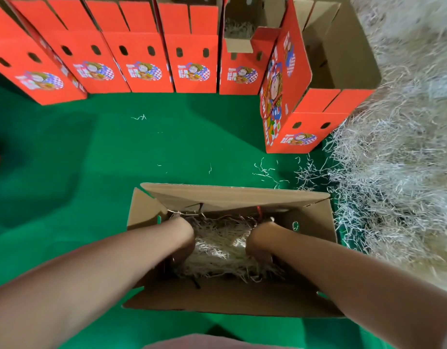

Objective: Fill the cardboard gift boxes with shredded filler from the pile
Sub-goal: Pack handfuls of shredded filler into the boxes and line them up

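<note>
An open brown cardboard gift box (315, 238) stands on the green floor right below me, flaps up. A layer of pale shredded filler (220, 245) lies in its bottom. Both my arms reach down into it. My left hand (184, 239) is at the left side of the filler and my right hand (259, 241) at the right side, both touching it. Their fingers point down into the shreds and are hidden. The big filler pile (398, 159) rises along the right.
A row of several red printed boxes (142, 59) lines the back. One open red box (303, 122) stands beside the pile, and another at the back holds some filler (237, 28). Loose shreds (267, 170) lie scattered on the green floor (91, 159).
</note>
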A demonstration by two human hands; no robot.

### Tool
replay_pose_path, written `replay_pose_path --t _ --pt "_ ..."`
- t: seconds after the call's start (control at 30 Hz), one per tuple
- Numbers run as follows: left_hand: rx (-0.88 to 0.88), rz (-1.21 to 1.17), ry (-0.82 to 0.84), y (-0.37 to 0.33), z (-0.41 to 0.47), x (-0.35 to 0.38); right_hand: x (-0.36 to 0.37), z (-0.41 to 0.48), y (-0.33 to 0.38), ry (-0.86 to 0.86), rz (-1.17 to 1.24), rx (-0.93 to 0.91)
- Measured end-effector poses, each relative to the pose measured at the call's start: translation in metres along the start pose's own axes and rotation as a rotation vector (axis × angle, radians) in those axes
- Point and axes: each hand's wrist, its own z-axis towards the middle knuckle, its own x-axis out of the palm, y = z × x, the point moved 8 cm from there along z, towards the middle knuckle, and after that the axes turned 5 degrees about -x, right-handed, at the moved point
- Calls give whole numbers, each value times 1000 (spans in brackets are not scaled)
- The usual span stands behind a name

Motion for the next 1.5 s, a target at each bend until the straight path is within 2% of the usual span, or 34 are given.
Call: replay_pose_path --t 0.07,0.13,0.2,0.27,0.3,0.33,0.43,0.5,0.57,0.67,0.73,0.83,0.9,1.0,1.07,1.13,1.23,1.3,1.37,1.5 --pt "-62 -53 10 3 -4 0 0 -5 -8 -11 23 25" --pt "-89 -196 -49 6 -1 -6 -7 -10 -12 -87 79 30" --pt "-108 -371 -235 13 -5 -22 -23 -18 -11 -233 161 23" --pt "-91 -417 -530 18 -9 -46 -42 -27 -9 -433 246 66" --pt "-64 -372 -618 13 -12 -54 -47 -30 -6 -480 265 81" --pt "-48 -378 -615 6 -14 -54 -47 -29 -2 -459 255 85" --pt "64 -204 -368 -27 5 -32 -24 -14 16 -195 165 12" --pt "75 -210 -252 -30 21 -15 -10 -6 23 -101 199 -65" --pt "23 -157 -199 -23 30 0 2 -5 26 -23 196 -103" --pt "-38 -26 -180 -15 32 8 19 -14 18 56 183 -29" --pt "-62 -21 -173 -10 29 8 28 -21 10 69 174 2" --pt "-71 -36 -229 -6 20 0 29 -24 2 2 173 27" --pt "-16 -2 -330 -13 11 -14 13 -20 0 -193 217 33" --pt "73 37 -571 -29 -8 -41 -23 -21 -2 -615 256 75" --pt "42 -22 -752 -31 -18 -56 -30 -16 0 -699 308 71" --pt "-6 -98 -697 -28 -9 -50 -21 -3 3 -609 322 34" --pt "19 -116 -326 -25 13 -11 7 3 -7 -350 221 41" --pt "98 -182 -297 -27 10 -6 10 -4 -17 -315 227 65" --pt "126 -281 -393 -26 -4 -20 -5 -16 -17 -392 260 97" --pt "83 -516 -442 1 -43 -37 -63 -50 2 -717 226 145"
